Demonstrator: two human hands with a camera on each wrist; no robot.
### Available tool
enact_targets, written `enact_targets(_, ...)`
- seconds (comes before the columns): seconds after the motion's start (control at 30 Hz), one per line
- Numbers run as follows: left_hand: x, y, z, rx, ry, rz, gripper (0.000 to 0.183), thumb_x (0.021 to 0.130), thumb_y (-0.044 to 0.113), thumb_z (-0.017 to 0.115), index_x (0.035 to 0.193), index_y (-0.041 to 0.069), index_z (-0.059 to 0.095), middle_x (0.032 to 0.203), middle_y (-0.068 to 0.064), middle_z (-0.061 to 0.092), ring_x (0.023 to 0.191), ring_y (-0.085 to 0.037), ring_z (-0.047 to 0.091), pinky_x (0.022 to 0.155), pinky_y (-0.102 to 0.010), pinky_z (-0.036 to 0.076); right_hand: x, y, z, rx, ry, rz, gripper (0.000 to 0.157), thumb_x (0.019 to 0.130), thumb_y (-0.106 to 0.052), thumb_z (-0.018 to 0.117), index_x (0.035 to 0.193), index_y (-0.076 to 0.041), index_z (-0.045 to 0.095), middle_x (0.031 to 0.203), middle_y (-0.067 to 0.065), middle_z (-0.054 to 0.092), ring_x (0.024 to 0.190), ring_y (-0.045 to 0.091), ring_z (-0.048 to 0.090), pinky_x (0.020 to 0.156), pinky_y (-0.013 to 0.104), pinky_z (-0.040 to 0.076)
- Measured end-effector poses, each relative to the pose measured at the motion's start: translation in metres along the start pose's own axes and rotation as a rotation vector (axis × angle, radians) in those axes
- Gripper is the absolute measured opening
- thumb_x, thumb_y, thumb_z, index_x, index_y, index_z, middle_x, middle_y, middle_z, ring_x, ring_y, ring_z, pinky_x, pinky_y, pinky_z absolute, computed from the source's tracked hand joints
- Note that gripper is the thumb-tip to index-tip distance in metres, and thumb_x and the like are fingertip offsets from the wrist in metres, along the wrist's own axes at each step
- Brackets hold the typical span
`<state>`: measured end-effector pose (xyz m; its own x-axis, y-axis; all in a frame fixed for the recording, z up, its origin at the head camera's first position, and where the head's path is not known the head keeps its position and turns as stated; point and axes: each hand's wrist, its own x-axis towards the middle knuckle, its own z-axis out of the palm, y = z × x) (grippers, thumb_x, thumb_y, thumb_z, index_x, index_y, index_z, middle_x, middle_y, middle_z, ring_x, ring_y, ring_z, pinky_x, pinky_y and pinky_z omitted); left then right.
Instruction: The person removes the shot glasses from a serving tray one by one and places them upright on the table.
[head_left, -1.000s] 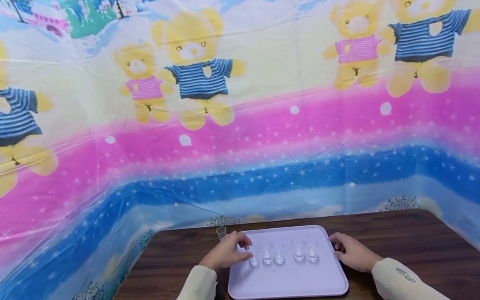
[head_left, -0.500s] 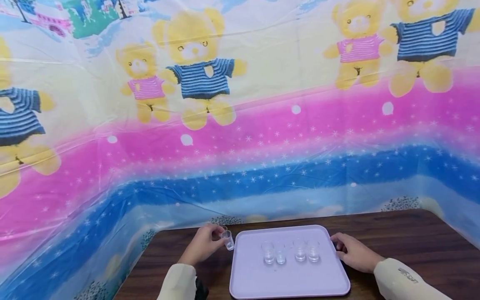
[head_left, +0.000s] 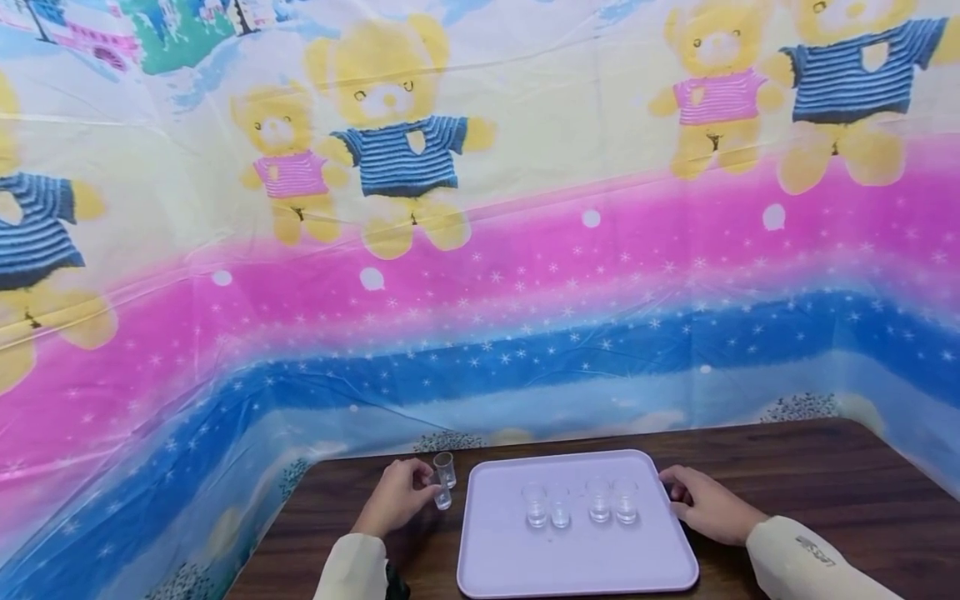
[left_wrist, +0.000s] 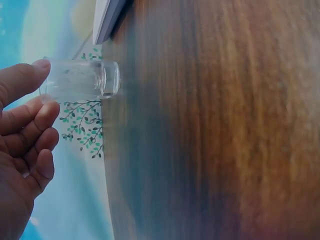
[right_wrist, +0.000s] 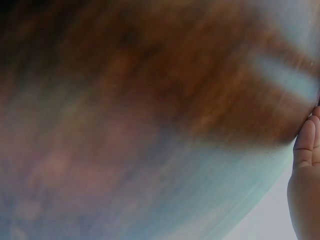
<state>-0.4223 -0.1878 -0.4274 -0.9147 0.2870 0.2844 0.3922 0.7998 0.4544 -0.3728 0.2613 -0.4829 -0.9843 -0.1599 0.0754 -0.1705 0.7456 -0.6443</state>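
Observation:
Just left of the lilac tray (head_left: 577, 567), my left hand (head_left: 392, 498) pinches a small clear shot glass (head_left: 443, 498) between thumb and fingertips near its rim. The left wrist view shows this shot glass (left_wrist: 77, 79) upright with its thick base close to the dark wood. A second shot glass (head_left: 446, 470) stands right behind it on the table. On the tray, several more stand in a row, including a shot glass (head_left: 536, 510) at the left end and a shot glass (head_left: 626, 505) at the right end. My right hand (head_left: 708, 504) holds the tray's right edge with bent fingers.
The dark wooden table (head_left: 840, 483) extends around the tray on both sides. A printed teddy-bear curtain (head_left: 525, 275) hangs behind and beside the table. A tiny drop-like spot lies on the tray in front of the glasses.
My left hand has lifted the leftmost shot glass off the tray and carried it left, beside the other glass on the table. The right hand has stayed at the tray's edge.

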Motion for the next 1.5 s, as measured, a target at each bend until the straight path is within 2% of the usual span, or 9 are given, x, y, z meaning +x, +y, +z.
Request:
enact_targets(0.23,0.003,-0.001,0.003,0.002,0.005,-0.038,0.018,0.073,0.018,0.067,0.083,0.006,0.059,0.071,0.002,0.05,0.067,-0.013,0.042,0.059,-0.028,0.037,0.0,-0.002,-0.001,0.006,-0.003,-0.02,0.034,0.079,-0.003,0.056,0.112,-0.006,0.048,0.08,0.001,0.045,0.069,0.015,0.043,0.059,0.032,0.035)
enact_targets(0.4,0.005,-0.001,0.006,0.01,0.053,-0.042,0.026,0.069,0.022,0.071,0.086,0.006,0.059,0.075,0.001,0.05,0.07,-0.013,0.044,0.06,-0.028,0.039,-0.001,-0.002,-0.002,0.007,-0.01,-0.021,0.033,0.08,-0.003,0.055,0.112,-0.005,0.048,0.081,0.001,0.046,0.07,0.015,0.043,0.06,0.032,0.035)
enact_targets(0.5,0.004,0.002,0.008,0.001,0.11,0.012,0.029,0.069,0.021,0.071,0.09,0.006,0.058,0.081,-0.001,0.05,0.075,-0.014,0.046,0.063,-0.029,0.041,-0.001,-0.001,-0.002,0.01,-0.013,-0.011,0.033,0.08,-0.004,0.055,0.112,-0.005,0.048,0.081,0.001,0.046,0.07,0.015,0.043,0.06,0.032,0.036)
enact_targets(0.6,0.003,0.013,0.007,-0.027,0.129,0.117,0.029,0.071,0.02,0.07,0.094,0.007,0.058,0.088,-0.003,0.052,0.081,-0.017,0.05,0.067,-0.031,0.044,-0.002,0.001,-0.002,0.014,-0.016,-0.019,0.033,0.08,-0.003,0.055,0.112,-0.005,0.048,0.081,0.001,0.046,0.07,0.015,0.043,0.06,0.032,0.036)
enact_targets(0.73,0.004,0.035,0.011,-0.035,0.064,0.241,0.028,0.071,0.025,0.069,0.095,0.016,0.058,0.089,0.002,0.054,0.082,-0.012,0.048,0.069,-0.031,0.044,-0.003,0.003,-0.004,0.024,-0.024,-0.041,0.033,0.08,-0.003,0.055,0.112,-0.004,0.048,0.082,0.002,0.046,0.071,0.016,0.043,0.06,0.032,0.036)
enact_targets(0.9,0.006,0.057,0.023,-0.035,-0.028,0.331,0.028,0.071,0.033,0.069,0.095,0.023,0.058,0.087,0.009,0.053,0.078,-0.007,0.045,0.065,-0.024,0.039,-0.003,0.004,-0.003,0.021,-0.021,-0.032,0.033,0.08,-0.004,0.056,0.112,-0.005,0.049,0.081,0.002,0.046,0.07,0.015,0.043,0.06,0.032,0.036)
enact_targets(1.1,0.009,0.07,0.038,-0.121,-0.088,0.362,0.026,0.07,0.032,0.07,0.092,0.022,0.059,0.088,0.007,0.054,0.084,-0.017,0.049,0.07,-0.031,0.042,-0.002,0.007,-0.001,0.023,-0.017,-0.021,0.033,0.08,-0.003,0.056,0.112,-0.006,0.048,0.081,0.001,0.046,0.07,0.015,0.043,0.06,0.031,0.036)
enact_targets(1.2,0.011,0.073,0.043,-0.12,-0.102,0.371,0.026,0.07,0.033,0.07,0.09,0.021,0.059,0.086,0.007,0.054,0.083,-0.015,0.049,0.07,-0.032,0.042,-0.001,0.006,-0.001,0.022,-0.016,-0.019,0.034,0.079,-0.004,0.056,0.112,-0.006,0.048,0.081,0.001,0.046,0.07,0.015,0.044,0.06,0.032,0.036)
enact_targets(1.5,0.015,0.077,0.052,-0.097,-0.129,0.379,0.034,0.067,0.035,0.071,0.093,0.015,0.062,0.086,0.005,0.056,0.077,-0.013,0.049,0.065,-0.022,0.04,0.001,0.004,0.0,0.006,-0.005,-0.013,0.034,0.079,-0.005,0.057,0.112,-0.007,0.049,0.081,0.0,0.046,0.07,0.014,0.043,0.06,0.032,0.036)
